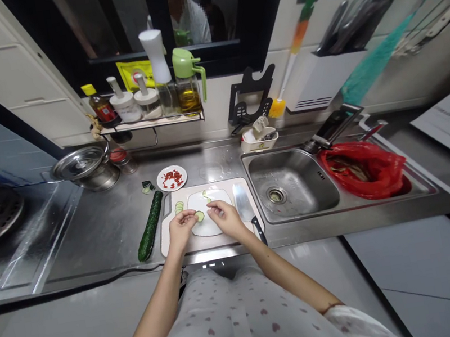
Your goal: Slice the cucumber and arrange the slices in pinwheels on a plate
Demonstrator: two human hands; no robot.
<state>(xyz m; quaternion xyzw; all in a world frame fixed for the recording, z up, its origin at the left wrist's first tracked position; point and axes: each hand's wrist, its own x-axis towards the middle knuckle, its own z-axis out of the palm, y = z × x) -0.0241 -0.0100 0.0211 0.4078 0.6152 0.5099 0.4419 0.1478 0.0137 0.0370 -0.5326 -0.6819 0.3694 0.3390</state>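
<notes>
My left hand (181,231) pinches a round cucumber slice (200,216) over a white square plate (207,229). Opposite it, my right hand (227,220) has its thumb and fingers pressed together above the plate; what lies between them is too small to make out. Thin green pieces (206,195) rest on the far part of the plate. Under the plate is a cutting board (170,248), with a row of cucumber slices (178,206) at its left and a kitchen knife (242,201) along its right side. A long dark cucumber (151,226) lies left of the board.
Behind the board stands a small plate of chopped red pieces (172,178), beside cucumber ends (147,186). A lidded pot (86,170) is at back left. To the right are the sink (291,183) and a red plastic bag (366,172). Condiment bottles (186,83) line a wall shelf.
</notes>
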